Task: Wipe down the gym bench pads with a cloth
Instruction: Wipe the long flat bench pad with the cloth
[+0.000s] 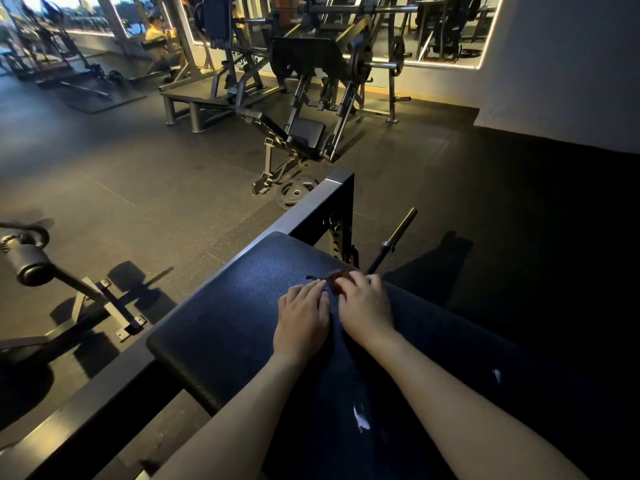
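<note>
cloth (335,279): showing only as a dark reddish scrap, the rest lying hidden under the fingers of the left hand (301,317) and the right hand (365,306), which is curling over it.
forearms (242,410): running off the bottom edge.
bench pad (225,327): near right part sinking into shadow.
barbell (394,239): lower end disappearing behind the pad.
distant person (157,29): appearing too small to make out.

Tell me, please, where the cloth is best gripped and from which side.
Grip its bunched middle from above, fingers curling down over it: the cloth lies crumpled on the flat pad, so no edge stands free for a sideways pinch. The right hand seems to hold it this way.
</note>
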{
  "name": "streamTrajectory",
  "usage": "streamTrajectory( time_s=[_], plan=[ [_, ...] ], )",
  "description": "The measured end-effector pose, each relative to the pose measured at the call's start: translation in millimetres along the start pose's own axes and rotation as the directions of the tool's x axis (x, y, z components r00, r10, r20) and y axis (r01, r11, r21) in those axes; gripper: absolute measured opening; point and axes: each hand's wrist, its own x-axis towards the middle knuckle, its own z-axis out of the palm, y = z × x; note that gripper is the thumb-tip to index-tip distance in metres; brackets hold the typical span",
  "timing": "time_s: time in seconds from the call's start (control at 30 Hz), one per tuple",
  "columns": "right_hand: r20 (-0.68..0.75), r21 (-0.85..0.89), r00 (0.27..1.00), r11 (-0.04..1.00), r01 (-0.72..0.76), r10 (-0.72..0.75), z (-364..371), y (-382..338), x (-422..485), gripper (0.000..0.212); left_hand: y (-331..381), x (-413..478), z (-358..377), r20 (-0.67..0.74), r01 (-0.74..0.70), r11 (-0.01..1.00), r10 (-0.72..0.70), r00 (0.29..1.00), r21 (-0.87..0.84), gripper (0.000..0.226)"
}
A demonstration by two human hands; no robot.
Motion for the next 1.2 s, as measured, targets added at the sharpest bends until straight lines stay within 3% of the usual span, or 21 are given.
streamTrajectory(
  time_s=[0.1, 0.2, 0.27, 0.37, 0.47, 0.63, 0.73, 0.8, 0.87, 1.0, 1.2],
  plan=[
    [-0.01, 0.085, 0.995, 0.991, 0.1, -0.099, 5, -6, -12, 0.038, -3, 2, 1, -0.005, -0.01, 1.0, 0.01, 1.0, -0.009, 0.055],
    [-0.012, 0.092, 0.995, 0.991, 0.102, -0.101, -7, 8, 8, 0.037, -5, 2, 3, -0.021, -0.002, 1.0, 0.002, 1.0, -0.013, 0.055],
    [-0.022, 0.067, 1.0, 0.998, -0.016, 0.017, -15, 22, 24, 0.04, -6, 2, 5, -0.02, 0.003, 1.0, -0.003, 1.0, -0.008, 0.05],
    [0.075, 0.056, 0.983, 0.984, -0.171, 0.167, -13, 22, 31, 0.043, -6, 3, 6, -0.011, 0.014, 1.0, -0.014, 1.0, -0.009, 0.042],
    [0.031, -0.047, 0.998, 0.997, -0.053, 0.055, -5, 2, 13, 0.04, -4, 5, 3, -0.013, 0.022, 1.0, -0.022, 1.0, -0.022, 0.049],
    [-0.001, 0.129, 0.983, 0.975, 0.183, -0.185, -6, 1, -11, 0.032, -4, 3, 2, -0.024, 0.014, 0.998, -0.016, 1.0, -0.068, 0.064],
    [-0.076, 0.11, 0.996, 0.992, 0.064, -0.056, -13, 18, 14, 0.034, -4, 4, 1, -0.019, 0.022, 0.998, -0.023, 1.0, -0.055, 0.054],
    [-0.024, 0.047, 0.998, 0.997, -0.065, 0.066, -14, 24, 22, 0.04, -5, 4, 2, -0.015, 0.021, 0.998, -0.022, 1.0, -0.063, 0.048],
    [0.028, -0.039, 0.996, 0.996, -0.08, 0.081, -9, 18, 17, 0.042, -6, 2, 1, -0.022, 0.0, 0.996, -0.002, 1.0, -0.091, 0.044],
    [0.018, -0.07, 0.999, 0.996, 0.05, -0.049, -3, -9, -18, 0.041, -10, -21, -12, -0.006, -0.01, 0.991, 0.009, 1.0, -0.131, 0.038],
    [0.073, 0.138, 0.955, 0.951, 0.276, -0.288, -7, -28, -64, 0.034, -14, -75, -23, -0.061, -0.002, 0.997, 0.007, 0.998, 0.073, 0.057]
  ],
)
